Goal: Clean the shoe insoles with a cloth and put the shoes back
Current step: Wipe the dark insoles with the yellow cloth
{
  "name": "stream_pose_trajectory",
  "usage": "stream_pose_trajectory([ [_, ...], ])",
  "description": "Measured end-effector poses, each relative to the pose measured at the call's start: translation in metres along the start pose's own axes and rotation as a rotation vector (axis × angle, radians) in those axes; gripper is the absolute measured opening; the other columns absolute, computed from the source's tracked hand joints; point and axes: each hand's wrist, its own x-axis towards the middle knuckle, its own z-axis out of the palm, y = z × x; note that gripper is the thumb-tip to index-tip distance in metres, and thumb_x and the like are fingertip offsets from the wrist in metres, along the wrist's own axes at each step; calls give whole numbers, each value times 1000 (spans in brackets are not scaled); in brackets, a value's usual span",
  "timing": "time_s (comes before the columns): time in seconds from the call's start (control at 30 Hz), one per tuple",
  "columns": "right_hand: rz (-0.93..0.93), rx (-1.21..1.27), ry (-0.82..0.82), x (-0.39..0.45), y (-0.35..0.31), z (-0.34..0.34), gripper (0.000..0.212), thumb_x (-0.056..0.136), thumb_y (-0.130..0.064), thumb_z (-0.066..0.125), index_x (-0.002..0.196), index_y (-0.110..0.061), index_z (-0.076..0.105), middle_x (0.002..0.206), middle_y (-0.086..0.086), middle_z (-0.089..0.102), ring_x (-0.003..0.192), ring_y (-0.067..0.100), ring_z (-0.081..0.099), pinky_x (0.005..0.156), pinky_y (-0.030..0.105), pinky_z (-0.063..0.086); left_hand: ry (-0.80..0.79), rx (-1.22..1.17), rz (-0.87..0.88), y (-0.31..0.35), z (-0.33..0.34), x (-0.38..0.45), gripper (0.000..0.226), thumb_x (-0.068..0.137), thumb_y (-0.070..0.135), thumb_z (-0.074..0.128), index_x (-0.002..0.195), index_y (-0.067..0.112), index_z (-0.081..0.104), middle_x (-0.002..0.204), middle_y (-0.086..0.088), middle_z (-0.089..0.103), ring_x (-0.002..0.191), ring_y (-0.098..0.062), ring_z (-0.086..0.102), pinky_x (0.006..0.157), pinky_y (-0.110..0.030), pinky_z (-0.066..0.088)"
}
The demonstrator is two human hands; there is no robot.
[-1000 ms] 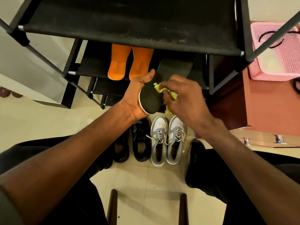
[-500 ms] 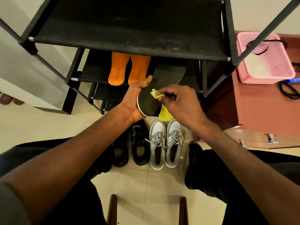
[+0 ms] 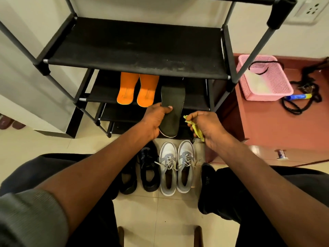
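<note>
Two pairs shoes point(image 3: 176, 166) on cream tile floor point(image 3: 156, 211); left grip point(image 3: 153, 120) pinching insole point(image 3: 171, 111), right grip point(image 3: 204, 125) clutching cloth point(image 3: 196, 131).

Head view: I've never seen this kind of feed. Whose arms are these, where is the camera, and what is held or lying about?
There is no machine here. A person wears a wide-angle camera on the head, looking forward and down at their own hands; this is the only view.

The left hand grips a dark insole. The right hand holds a crumpled yellow cloth, apart from the insole.

Ahead stands a black shoe rack; two orange insoles lie on a lower shelf. On the tiled floor sit a pair of grey and white sneakers and a pair of black shoes beside them. A pink basket rests at the right.
</note>
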Motion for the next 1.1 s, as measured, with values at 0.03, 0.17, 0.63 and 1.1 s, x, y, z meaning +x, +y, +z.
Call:
stream_pose_trajectory([
  [0.03,19,-10,25,3,0,-1,33,92,2,51,78,-14,75,76,10,67,59,16,56,45,23,41,-6,9,5,2,5,2,14,97,6,63,107,12,70,107,-17,76,93,-31,74,81,-43,62],
  [0.17,86,16,30,10,0,-6,17,93,-26,73,90,-10,75,72,8,68,52,17,56,44,24,42,-12,9,34,6,30,16,15,96,8,66,110,12,71,108,-17,76,93,-30,74,79,-42,63],
  [0.63,-141,-386,441,59,7,6,33,99,-40,67,102,-8,73,114,16,71,111,38,66,81,34,46,75,1307,536,-10,42,47,45,91,13,64,134,26,64,156,-4,42,139,-32,37,108,-39,40],
  [1.1,-307,-518,381,87,-2,35,35,97,-40,69,115,-10,71,121,12,66,112,38,65,89,41,54,324,1477,486,-7,32,56,59,87,18,74,142,19,51,150,-22,34,128,-48,39,101,-43,42],
])
